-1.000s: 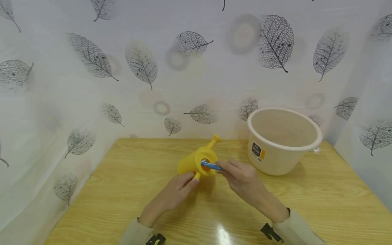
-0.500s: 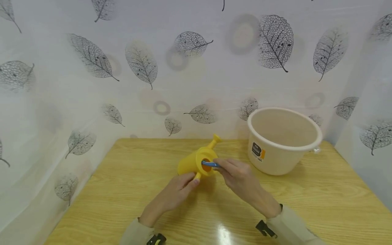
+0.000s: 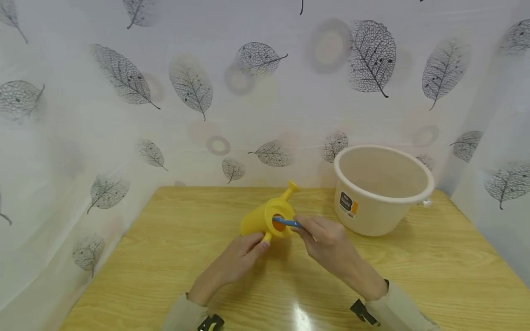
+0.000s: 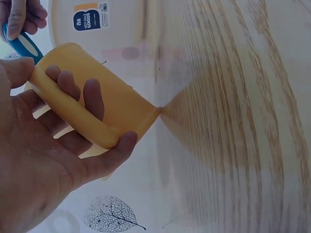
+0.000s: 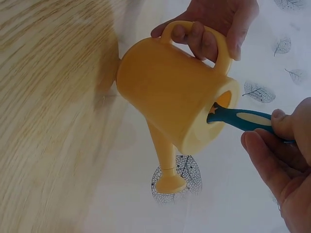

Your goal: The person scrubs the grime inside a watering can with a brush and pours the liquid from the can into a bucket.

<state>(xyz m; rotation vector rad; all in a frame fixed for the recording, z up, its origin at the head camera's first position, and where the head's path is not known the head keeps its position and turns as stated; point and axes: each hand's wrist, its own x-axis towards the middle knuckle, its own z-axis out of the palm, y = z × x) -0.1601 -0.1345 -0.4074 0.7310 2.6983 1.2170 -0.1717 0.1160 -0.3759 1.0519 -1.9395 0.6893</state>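
Observation:
A yellow toy watering can (image 3: 258,218) stands tilted in the middle of the table, its lower edge touching the wood and its round opening toward my right side. My left hand (image 3: 240,257) grips its handle (image 4: 73,109), fingers curled through the loop. My right hand (image 3: 331,239) pinches the handle end of a blue toothbrush (image 5: 243,119) with a pale inlay. The other end of the toothbrush is inside the can's opening, so its head is hidden. The can's spout (image 5: 165,155) points away toward the back.
A large cream plastic bucket (image 3: 372,216) with a label stands at the back right of the wooden table (image 3: 165,257). A pale curtain (image 3: 265,115) printed with leaves hangs behind the table and along both sides.
My right hand has shifted slightly in and back out with the toothbrush, and the toothbrush has tilted and turned a little. My left hand and the watering can stay in place.

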